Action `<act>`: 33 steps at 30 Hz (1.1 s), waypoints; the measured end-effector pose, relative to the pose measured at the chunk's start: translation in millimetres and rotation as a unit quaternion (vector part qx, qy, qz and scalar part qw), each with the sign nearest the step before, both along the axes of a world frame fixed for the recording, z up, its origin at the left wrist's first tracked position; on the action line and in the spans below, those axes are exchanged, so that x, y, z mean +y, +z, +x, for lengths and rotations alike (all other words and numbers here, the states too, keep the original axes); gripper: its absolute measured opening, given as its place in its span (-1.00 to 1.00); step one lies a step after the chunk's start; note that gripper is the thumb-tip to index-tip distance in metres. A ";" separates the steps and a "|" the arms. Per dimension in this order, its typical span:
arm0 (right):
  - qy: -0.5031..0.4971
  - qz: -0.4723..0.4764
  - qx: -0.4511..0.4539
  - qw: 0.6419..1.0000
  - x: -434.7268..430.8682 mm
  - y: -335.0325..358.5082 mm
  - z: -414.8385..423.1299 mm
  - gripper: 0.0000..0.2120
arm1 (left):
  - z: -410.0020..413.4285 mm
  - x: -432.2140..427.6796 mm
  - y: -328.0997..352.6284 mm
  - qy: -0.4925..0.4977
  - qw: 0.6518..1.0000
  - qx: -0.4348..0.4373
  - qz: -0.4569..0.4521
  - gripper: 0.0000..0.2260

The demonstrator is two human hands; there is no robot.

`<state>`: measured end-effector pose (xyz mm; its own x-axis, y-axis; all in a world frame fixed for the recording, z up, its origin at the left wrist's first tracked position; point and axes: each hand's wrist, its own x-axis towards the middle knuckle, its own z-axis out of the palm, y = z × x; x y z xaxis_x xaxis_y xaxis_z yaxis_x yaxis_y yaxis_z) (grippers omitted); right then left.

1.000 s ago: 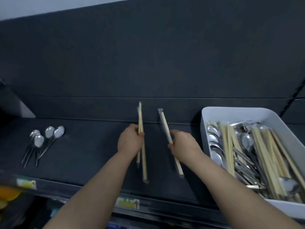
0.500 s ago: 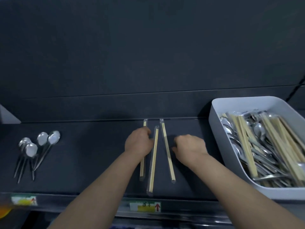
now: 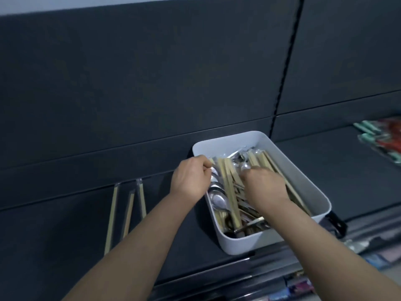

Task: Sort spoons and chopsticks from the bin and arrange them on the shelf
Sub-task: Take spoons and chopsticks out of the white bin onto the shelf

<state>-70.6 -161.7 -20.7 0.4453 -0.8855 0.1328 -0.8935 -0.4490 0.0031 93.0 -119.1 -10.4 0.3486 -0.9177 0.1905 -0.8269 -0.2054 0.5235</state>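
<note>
Shelf (image 3: 65,235): dark, flat, backed by a dark panel (image 3: 152,72) with one upright seam.

Bin (image 3: 245,244): white, rectangular, open-topped. It stands on the shelf right of centre, its far end near the panel and its near end at the shelf's front edge. It holds a mixed heap.

Left hand (image 3: 191,179): over the bin's far-left corner, fingers curled. Thumb and forefinger are closed together at the far tip of the bundle inside. Motion blur hides whether they pinch it.

Right hand (image 3: 263,185): palm down over the middle of the bin, fingers bent down into the heap. The fingertips are hidden, so the grip cannot be told.

Packets (image 3: 379,140): teal and red, blurred, on the shelf at far right, well apart from the bin.

Chopsticks (image 3: 230,192): pale wood, in the bin, long axis along the bin's length. One bundle lies between the hands and another under the right hand.

Packs (image 3: 112,213): three wrapped chopstick pairs on the shelf left of the bin. They lie side by side, running front to back, clear wrapper ends toward the panel. The left arm covers part of them.

Spoons (image 3: 219,200): metal, in the bin beneath the chopsticks. Bowls show along the left wall.
</note>
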 end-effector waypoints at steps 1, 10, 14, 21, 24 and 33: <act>-0.016 0.012 0.000 1.000 -7.3 0.6 -14.5 -0.70 | -13.1 -7.5 0.3 -0.011 1.000 -0.016 0.012 -0.81; -0.042 0.097 -0.028 0.994 -50.4 -6.6 -67.8 -0.58 | -72.1 -51.3 -15.6 0.025 0.968 -0.122 0.215 -0.90; -0.029 0.122 -0.037 0.991 -56.3 -11.8 -61.9 -0.68 | -71.5 -56.2 -19.6 0.072 0.972 -0.055 0.215 -0.76; -0.044 0.222 -0.067 0.972 -58.5 -9.1 -50.0 -0.74 | -59.4 -48.3 -17.9 0.103 0.985 0.008 0.137 -0.85; -0.051 0.213 -0.061 0.974 -55.6 -10.4 -47.7 -0.73 | -60.9 -48.8 -18.9 0.099 0.983 -0.015 0.152 -0.87; -0.058 0.190 -0.162 0.967 -52.7 0.8 -67.5 -0.78 | -79.2 -53.4 -23.1 0.088 0.968 -0.070 0.222 -0.78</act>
